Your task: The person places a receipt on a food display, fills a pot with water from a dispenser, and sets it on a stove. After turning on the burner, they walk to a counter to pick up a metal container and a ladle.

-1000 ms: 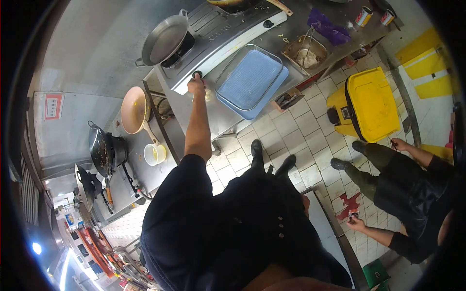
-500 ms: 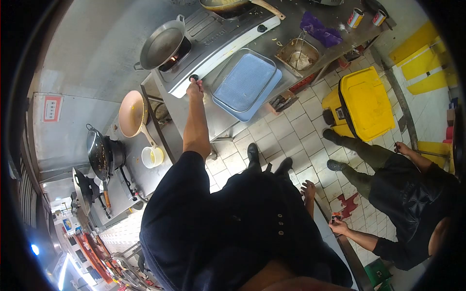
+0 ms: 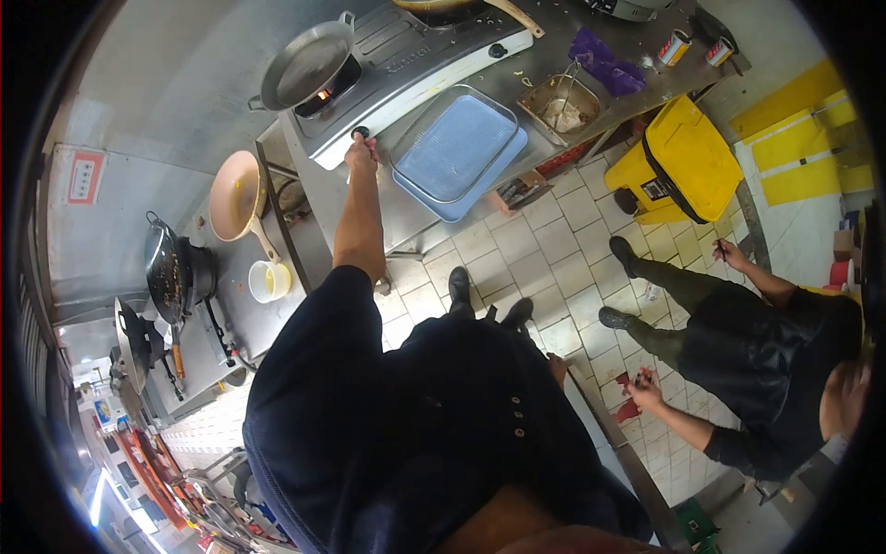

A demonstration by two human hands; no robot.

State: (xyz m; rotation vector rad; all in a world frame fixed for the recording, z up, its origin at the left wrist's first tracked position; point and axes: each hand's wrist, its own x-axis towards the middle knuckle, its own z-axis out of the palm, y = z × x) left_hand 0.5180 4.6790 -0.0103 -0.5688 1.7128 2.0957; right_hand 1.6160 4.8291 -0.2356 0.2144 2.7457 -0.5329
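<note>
My left hand (image 3: pixel 363 152) reaches out to the front of a white gas stove (image 3: pixel 425 99), its fingers closed round the black control knob (image 3: pixel 361 132). Above that knob, a grey two-handled wok (image 3: pixel 309 63) sits on the burner, where an orange flame (image 3: pixel 323 94) shows beneath it. Down at my side, my right hand (image 3: pixel 557 368) is mostly hidden by my dark clothing, close to a counter edge; its fingers do not show clearly. Just right of my left hand lies a blue tray (image 3: pixel 461 152) with a wire rack on it.
A tan frying pan (image 3: pixel 235 196), a white tub (image 3: pixel 269 281) and a dark wok (image 3: pixel 166 277) stand on the left counter. A square metal pan (image 3: pixel 560 108) is beyond the tray. Right: a yellow bin (image 3: pixel 688 157) and a co-worker (image 3: pixel 766 360) holding small dark objects.
My left hand stays on the knob, and the flame still shows. My right hand has drawn in toward my body and is less visible. The co-worker's arms have shifted; the whole view moved slightly.
</note>
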